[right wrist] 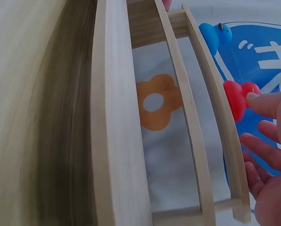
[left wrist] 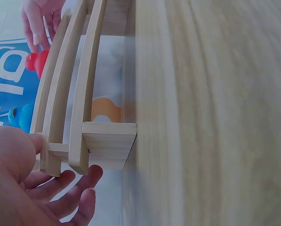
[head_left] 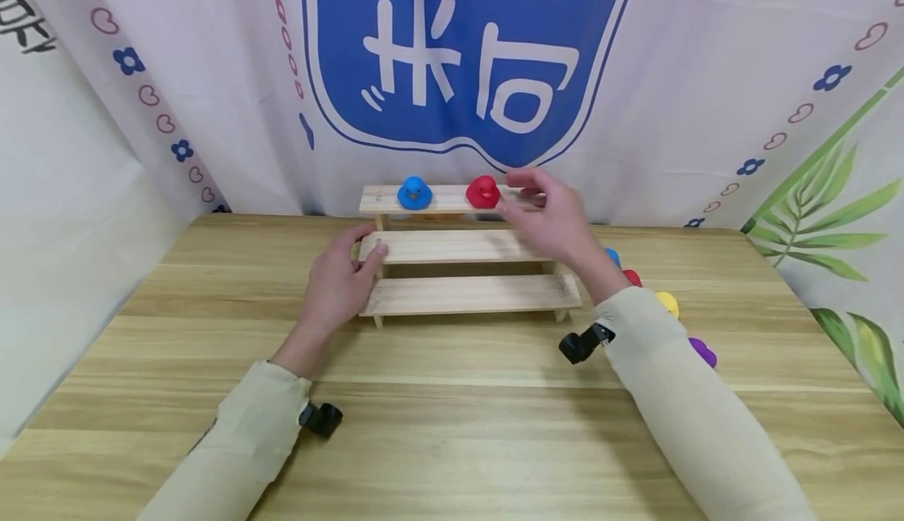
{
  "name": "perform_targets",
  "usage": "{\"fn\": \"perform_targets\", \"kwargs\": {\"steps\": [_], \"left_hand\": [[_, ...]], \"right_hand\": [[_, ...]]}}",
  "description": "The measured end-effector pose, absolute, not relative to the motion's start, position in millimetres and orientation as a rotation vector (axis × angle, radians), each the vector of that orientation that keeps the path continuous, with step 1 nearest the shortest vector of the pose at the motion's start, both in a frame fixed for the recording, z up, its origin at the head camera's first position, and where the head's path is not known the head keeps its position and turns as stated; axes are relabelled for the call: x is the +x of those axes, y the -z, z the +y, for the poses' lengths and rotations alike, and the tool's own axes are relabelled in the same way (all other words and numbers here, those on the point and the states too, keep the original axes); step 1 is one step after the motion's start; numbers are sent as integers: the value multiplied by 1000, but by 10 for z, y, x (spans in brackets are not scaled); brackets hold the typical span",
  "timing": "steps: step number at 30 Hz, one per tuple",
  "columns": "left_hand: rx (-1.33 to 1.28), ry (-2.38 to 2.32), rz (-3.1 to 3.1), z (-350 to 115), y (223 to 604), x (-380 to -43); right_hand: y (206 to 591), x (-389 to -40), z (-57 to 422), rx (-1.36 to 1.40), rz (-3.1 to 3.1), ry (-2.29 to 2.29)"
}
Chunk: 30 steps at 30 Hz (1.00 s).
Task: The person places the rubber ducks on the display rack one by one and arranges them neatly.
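Observation:
A three-tier wooden shelf (head_left: 459, 247) stands on the table against the curtain. On its top tier a blue rubber duck (head_left: 414, 194) sits left of a red rubber duck (head_left: 483, 193). My left hand (head_left: 335, 284) holds the shelf's left end, thumb on the middle board and fingers around its end, as the left wrist view shows. Over the right part of the top tier is my right hand (head_left: 554, 219). Its thumb tip reaches the red duck (right wrist: 235, 100) in the right wrist view, while the other fingers are loosely spread with nothing between them.
Right of the shelf, partly behind my right forearm, several more ducks lie on the wooden table (head_left: 452, 427): blue (head_left: 613, 256), red (head_left: 632, 277), yellow (head_left: 668, 304) and a purple one (head_left: 703, 352). A printed curtain (head_left: 254, 152) hangs directly behind the shelf.

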<state>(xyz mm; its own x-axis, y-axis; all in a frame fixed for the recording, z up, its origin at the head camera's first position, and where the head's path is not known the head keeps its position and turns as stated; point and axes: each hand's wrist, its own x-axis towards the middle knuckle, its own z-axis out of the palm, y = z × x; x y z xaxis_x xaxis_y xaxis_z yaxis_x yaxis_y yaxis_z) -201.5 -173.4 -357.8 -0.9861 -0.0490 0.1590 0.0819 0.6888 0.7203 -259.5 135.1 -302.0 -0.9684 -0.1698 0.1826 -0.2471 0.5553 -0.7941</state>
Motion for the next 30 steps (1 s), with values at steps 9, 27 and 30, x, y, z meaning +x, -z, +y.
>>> {"fn": "perform_targets", "kwargs": {"steps": [9, 27, 30], "left_hand": [[-34, 1167, -2730, -1748, 3586, -2010], [-58, 1153, -2721, -1751, 3593, -2012], [-63, 1161, -2718, -1752, 3594, -2014]], "right_hand": [[3062, -2476, 1654, 346, -2582, -1428], [3313, -2377, 2321, 225, -2555, -1386], [3355, -2363, 2428, 199, -2621, -1360]]}}
